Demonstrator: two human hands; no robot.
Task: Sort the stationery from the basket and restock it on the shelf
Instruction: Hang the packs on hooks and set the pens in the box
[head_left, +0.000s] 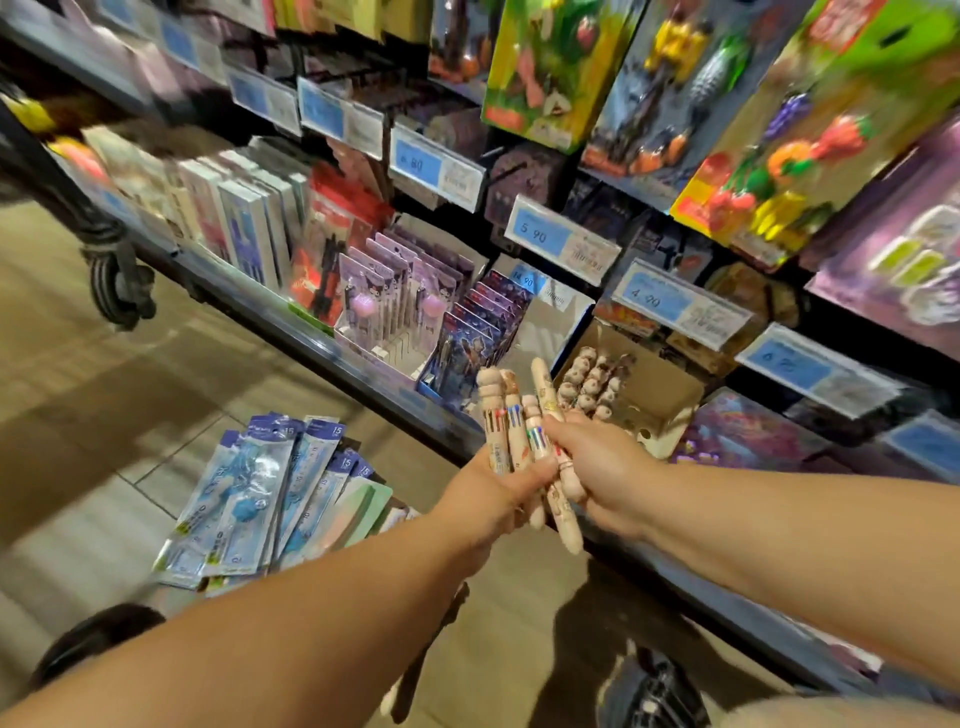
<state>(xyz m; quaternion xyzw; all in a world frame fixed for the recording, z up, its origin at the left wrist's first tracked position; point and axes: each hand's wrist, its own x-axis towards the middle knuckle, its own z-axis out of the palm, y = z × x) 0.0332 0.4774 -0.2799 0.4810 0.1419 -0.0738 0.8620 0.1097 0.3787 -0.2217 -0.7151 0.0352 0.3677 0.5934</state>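
By the front edge of the shelf (363, 387), light, stiff, likely slippery multicolour pens (511, 421) are clutched mid-barrel by left hand (496, 493) and right hand (605, 467) together.

The left hand (496, 491) and right hand (605, 467) meet around a bundle of pens (511, 423) just in front of the lower shelf (311, 335). Behind them on that shelf sits a cardboard box (672, 400) holding more pens, with carded sets (395, 291) to its left. Packets (260, 493) lie on the floor (104, 415) at left; toy packs (727, 104) hang above.
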